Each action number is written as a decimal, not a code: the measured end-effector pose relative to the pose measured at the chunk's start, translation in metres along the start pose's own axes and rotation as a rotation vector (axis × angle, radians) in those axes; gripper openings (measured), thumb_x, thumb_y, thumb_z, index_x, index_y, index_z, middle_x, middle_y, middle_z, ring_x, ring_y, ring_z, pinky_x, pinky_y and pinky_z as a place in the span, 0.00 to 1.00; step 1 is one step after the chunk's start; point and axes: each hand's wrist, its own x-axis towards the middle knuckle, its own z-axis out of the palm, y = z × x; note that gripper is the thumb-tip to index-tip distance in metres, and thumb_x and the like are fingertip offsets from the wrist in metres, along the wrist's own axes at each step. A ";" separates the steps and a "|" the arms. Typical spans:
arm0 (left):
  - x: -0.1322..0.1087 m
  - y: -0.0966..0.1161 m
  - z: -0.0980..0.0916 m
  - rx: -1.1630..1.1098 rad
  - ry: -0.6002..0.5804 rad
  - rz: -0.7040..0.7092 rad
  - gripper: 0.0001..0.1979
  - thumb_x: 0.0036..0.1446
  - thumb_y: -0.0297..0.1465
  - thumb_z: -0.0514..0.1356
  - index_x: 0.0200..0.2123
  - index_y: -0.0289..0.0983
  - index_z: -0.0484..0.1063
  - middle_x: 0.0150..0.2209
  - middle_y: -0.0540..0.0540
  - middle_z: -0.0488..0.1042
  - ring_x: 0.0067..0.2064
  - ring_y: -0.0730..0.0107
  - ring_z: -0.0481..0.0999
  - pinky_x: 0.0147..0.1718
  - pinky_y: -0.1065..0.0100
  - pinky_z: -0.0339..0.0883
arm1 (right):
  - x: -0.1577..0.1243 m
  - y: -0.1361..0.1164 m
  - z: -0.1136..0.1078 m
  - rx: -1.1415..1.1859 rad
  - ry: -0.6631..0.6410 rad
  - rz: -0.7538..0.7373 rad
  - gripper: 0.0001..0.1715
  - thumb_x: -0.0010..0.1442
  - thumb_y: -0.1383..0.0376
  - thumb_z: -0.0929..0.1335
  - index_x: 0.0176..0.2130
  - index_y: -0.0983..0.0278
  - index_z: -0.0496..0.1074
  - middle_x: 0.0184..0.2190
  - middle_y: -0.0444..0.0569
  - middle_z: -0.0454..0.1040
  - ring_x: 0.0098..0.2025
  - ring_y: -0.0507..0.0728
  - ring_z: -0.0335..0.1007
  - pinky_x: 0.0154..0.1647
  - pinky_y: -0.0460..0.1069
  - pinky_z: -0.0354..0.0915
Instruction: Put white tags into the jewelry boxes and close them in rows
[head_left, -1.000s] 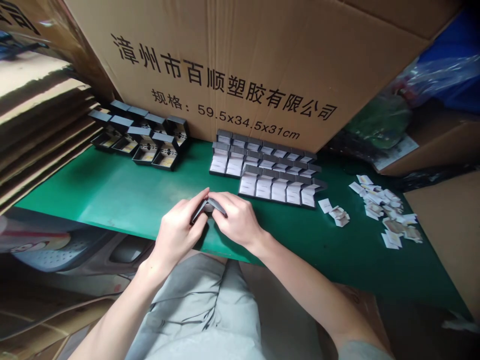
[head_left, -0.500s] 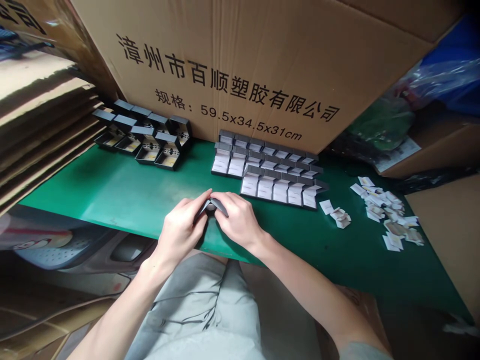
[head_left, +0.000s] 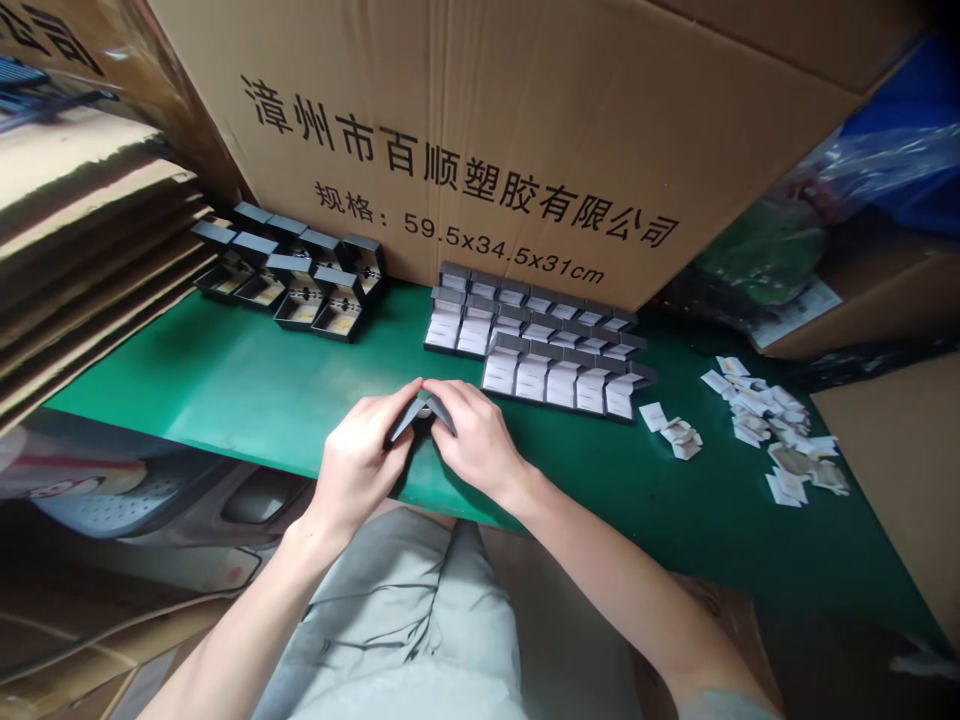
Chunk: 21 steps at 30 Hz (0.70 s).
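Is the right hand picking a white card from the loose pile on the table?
No, the right hand and the left hand both grip the small dark box.

Soft daylight, perhaps slightly warped edges.

a printed carton stands at the far edge of the green table; white cards lie scattered at right, cardboard sheets stacked at left.

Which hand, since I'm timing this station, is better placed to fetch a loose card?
Likely the right hand: the loose cards lie on its side, far from the left hand. Both hold the box.
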 end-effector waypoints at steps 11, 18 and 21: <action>-0.001 0.005 0.000 0.042 0.015 -0.076 0.19 0.68 0.30 0.56 0.61 0.40 0.70 0.55 0.44 0.80 0.50 0.60 0.83 0.50 0.65 0.76 | 0.000 -0.004 0.000 -0.051 0.059 -0.062 0.24 0.63 0.76 0.61 0.55 0.64 0.73 0.51 0.54 0.79 0.51 0.59 0.77 0.56 0.54 0.74; -0.008 0.001 0.001 0.004 0.024 -0.138 0.21 0.68 0.31 0.55 0.62 0.41 0.70 0.57 0.46 0.79 0.52 0.61 0.83 0.52 0.67 0.76 | 0.000 -0.007 0.000 -0.049 0.058 -0.087 0.23 0.65 0.74 0.62 0.56 0.65 0.73 0.52 0.55 0.80 0.52 0.60 0.78 0.57 0.55 0.75; -0.007 0.001 0.001 -0.005 0.016 -0.141 0.20 0.68 0.31 0.55 0.61 0.41 0.71 0.57 0.46 0.79 0.51 0.61 0.83 0.53 0.67 0.76 | 0.000 -0.006 0.001 -0.075 0.039 -0.080 0.22 0.65 0.72 0.62 0.55 0.65 0.74 0.53 0.55 0.79 0.52 0.61 0.78 0.58 0.56 0.75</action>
